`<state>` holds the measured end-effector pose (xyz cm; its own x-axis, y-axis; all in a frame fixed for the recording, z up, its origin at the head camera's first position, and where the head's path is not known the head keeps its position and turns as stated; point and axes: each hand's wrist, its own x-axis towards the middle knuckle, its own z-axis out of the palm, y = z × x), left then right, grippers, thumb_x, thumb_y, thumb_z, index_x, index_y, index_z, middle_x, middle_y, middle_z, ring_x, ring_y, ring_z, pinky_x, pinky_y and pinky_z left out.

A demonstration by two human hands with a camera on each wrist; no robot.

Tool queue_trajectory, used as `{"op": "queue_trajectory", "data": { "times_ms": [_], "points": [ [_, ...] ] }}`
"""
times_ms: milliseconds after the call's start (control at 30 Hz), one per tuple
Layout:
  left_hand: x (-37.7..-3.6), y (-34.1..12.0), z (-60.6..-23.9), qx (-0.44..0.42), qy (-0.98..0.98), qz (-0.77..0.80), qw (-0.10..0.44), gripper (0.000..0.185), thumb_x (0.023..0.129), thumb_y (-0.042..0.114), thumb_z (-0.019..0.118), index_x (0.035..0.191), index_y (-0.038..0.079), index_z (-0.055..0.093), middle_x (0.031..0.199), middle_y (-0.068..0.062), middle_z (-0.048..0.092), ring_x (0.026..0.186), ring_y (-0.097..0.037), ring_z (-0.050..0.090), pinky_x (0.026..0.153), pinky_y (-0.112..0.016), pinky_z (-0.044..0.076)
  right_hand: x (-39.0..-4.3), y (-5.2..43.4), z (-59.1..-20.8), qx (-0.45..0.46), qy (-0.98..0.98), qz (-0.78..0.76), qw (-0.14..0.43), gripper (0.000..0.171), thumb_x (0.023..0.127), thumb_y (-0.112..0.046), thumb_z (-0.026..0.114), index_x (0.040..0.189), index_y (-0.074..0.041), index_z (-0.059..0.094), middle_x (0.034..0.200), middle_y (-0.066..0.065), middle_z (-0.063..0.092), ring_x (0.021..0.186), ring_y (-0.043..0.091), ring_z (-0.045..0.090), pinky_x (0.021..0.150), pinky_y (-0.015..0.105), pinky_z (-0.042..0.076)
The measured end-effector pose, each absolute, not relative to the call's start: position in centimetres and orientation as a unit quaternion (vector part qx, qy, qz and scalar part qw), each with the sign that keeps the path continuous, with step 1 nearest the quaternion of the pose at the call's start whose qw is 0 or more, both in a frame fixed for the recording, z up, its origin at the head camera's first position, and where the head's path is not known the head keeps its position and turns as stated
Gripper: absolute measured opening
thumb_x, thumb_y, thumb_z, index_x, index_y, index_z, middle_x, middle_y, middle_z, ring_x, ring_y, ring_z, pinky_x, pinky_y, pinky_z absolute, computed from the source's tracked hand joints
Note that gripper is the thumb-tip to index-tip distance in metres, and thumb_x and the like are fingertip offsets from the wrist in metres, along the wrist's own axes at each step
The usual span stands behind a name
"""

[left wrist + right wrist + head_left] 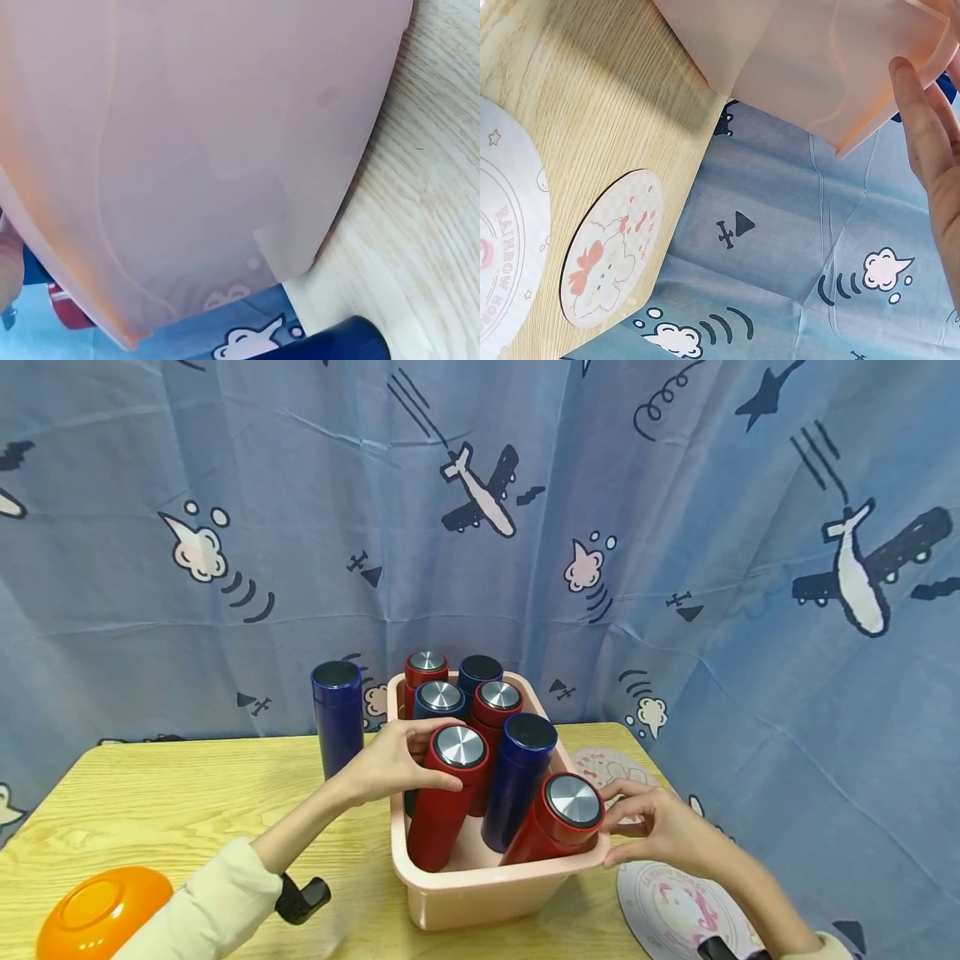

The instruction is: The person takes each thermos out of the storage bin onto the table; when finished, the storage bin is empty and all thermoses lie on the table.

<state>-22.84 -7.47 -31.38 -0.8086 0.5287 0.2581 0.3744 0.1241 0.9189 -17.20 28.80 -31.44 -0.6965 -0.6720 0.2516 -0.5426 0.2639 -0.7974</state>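
Note:
A pink plastic bin (480, 902) on the table holds several red and blue thermos bottles standing on end. My left hand (390, 764) reaches over the bin's left rim and grips a red thermos (446, 810) near its silver-topped lid, thumb in front, fingers behind. At the near right corner leans another red thermos (551, 822), tilted toward the rim. My right hand (663, 827) pinches the bin's rim there, its fingertips close to that lid. A blue thermos (517, 785) stands between these two red ones. The left wrist view shows mostly the bin's outer wall (225, 150).
Left of the bin a dark blue thermos (337, 718) stands on the table. An orange bowl (101, 914) lies upside down at the near left. Two round printed mats lie at the right, one with a bunny (615, 251). A blue patterned curtain (300, 527) hangs behind.

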Motion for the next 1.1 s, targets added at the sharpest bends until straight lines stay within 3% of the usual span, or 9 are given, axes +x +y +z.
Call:
{"op": "queue_trajectory", "data": {
  "times_ms": [567,1100],
  "points": [
    [-21.8,-9.6,-27.5,0.279,0.759,0.588,0.001,0.064,0.077,0.019,0.082,0.135,0.014,0.056,0.110,-0.005,0.069,0.094,-0.017,0.068,0.081,-0.031,0.056,-17.0,28.9,-31.7,-0.374,0.793,-0.475,0.079,0.020,0.075,-0.001,0.079,0.094,0.000,0.073,0.113,0.000,0.057,0.110,0.001,0.052,0.087,0.032,0.053],
    [-20.6,-10.0,-23.3,0.299,0.716,0.631,-0.024,0.059,0.078,0.010,0.079,0.133,0.011,0.057,0.106,-0.008,0.071,0.096,-0.021,0.068,0.083,-0.034,0.056,-17.0,29.0,-31.5,-0.355,0.811,-0.460,0.072,0.019,0.075,-0.004,0.080,0.093,-0.002,0.073,0.112,-0.002,0.056,0.109,-0.001,0.051,0.086,0.031,0.053]
  ]
}}
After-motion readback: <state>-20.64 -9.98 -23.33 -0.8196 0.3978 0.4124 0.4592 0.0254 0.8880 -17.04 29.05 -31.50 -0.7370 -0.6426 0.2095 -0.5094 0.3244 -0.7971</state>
